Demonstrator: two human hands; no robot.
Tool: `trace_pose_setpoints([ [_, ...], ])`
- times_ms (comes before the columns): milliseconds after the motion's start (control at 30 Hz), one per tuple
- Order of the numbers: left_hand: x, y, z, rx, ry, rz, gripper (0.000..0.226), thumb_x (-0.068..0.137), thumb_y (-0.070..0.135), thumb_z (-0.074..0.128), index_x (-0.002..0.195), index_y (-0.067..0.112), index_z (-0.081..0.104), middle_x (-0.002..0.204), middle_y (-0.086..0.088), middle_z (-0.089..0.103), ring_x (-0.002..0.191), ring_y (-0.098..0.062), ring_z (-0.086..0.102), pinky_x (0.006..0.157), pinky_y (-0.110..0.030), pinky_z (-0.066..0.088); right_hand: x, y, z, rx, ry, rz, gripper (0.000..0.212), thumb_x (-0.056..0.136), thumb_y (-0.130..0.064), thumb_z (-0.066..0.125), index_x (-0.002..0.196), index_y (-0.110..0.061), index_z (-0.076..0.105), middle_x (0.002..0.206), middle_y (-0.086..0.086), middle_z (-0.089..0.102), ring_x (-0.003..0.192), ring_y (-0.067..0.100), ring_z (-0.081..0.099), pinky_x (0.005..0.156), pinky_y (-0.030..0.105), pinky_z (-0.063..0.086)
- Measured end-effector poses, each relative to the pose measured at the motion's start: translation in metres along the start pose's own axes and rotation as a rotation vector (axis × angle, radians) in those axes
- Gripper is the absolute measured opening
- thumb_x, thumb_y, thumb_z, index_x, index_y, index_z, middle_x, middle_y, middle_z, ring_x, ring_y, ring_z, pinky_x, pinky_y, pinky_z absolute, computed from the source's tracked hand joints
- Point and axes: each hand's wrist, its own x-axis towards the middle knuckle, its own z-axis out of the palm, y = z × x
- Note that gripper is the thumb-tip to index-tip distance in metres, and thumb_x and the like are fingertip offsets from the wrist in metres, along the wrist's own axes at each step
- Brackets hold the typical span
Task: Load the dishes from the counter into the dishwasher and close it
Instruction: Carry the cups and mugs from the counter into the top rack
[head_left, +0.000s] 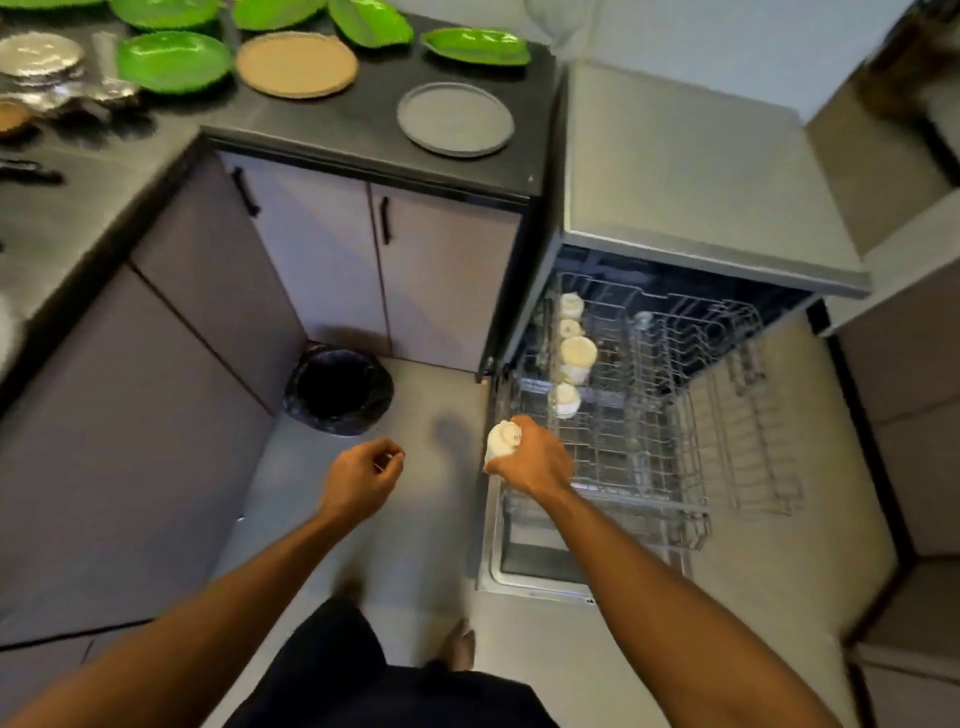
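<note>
My right hand (530, 460) grips a cream cup (501, 439) at the near left corner of the dishwasher's pulled-out upper rack (649, 415). Several cream cups (576, 353) stand in a row along the rack's left side. My left hand (363, 475) hangs over the floor with fingers loosely curled and nothing in it. On the dark counter (337, 124) lie a grey plate (456, 118), a tan plate (297, 63) and several green leaf-shaped plates (174, 62). Silver plates (39, 57) sit at the far left.
A black-lined bin (337, 389) stands on the floor in the cabinet corner. The dishwasher door (540, 577) lies open below the rack. Cabinet doors with black handles (384, 221) face me. My feet are on the grey floor.
</note>
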Motion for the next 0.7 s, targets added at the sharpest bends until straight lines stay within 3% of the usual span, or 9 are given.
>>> trace_pose_setpoints([
  [167,0.026,0.058,0.060,0.035,-0.172,0.111,0.028,0.088,0.021,0.068,0.071,0.041,0.058,0.065,0.017,0.060,0.062,-0.002,0.059,0.058,-0.016,0.040,0.018,0.060,-0.022,0.165,0.080,0.117,0.071,0.060,-0.044,0.084,0.123,-0.034,0.053,0.117,-0.001,0.066,0.104,0.027,0.063,0.081,0.036,0.053],
  [300,0.059,0.093,0.095,0.041,-0.304,0.127,0.012,0.090,0.021,0.065,0.083,0.030,0.068,0.071,0.009,0.065,0.067,-0.008,0.061,0.065,-0.026,0.050,0.039,0.092,-0.029,0.296,0.148,0.228,0.075,0.059,-0.044,0.085,0.126,-0.038,0.051,0.119,-0.004,0.065,0.107,0.026,0.062,0.086,0.037,0.052],
  [433,0.101,0.116,0.129,0.007,-0.360,0.112,0.017,0.092,0.015,0.064,0.083,0.030,0.066,0.073,0.015,0.063,0.071,-0.003,0.060,0.066,-0.018,0.044,0.067,0.113,-0.033,0.356,0.185,0.313,0.075,0.063,-0.038,0.089,0.128,-0.033,0.051,0.121,-0.001,0.062,0.109,0.026,0.061,0.087,0.038,0.051],
  [567,0.150,0.133,0.161,0.003,-0.449,0.054,0.019,0.091,0.014,0.063,0.088,0.032,0.065,0.079,0.010,0.067,0.078,-0.011,0.065,0.076,-0.029,0.052,0.104,0.128,-0.037,0.401,0.162,0.422,0.075,0.063,-0.038,0.090,0.126,-0.033,0.048,0.121,0.002,0.060,0.109,0.029,0.061,0.088,0.041,0.053],
  [633,0.175,0.143,0.174,0.008,-0.459,0.022,0.015,0.091,0.014,0.063,0.096,0.028,0.063,0.079,0.009,0.063,0.076,-0.013,0.062,0.074,-0.029,0.051,0.128,0.133,-0.043,0.413,0.158,0.443,0.075,0.065,-0.037,0.089,0.127,-0.032,0.048,0.123,0.003,0.059,0.109,0.030,0.061,0.088,0.041,0.053],
  [700,0.201,0.155,0.186,0.000,-0.461,-0.012,0.025,0.091,0.012,0.064,0.114,0.021,0.058,0.082,0.009,0.058,0.073,-0.009,0.058,0.067,-0.020,0.048,0.157,0.138,-0.050,0.424,0.163,0.444,0.076,0.066,-0.033,0.087,0.131,-0.030,0.047,0.124,0.005,0.058,0.111,0.031,0.060,0.087,0.040,0.052],
])
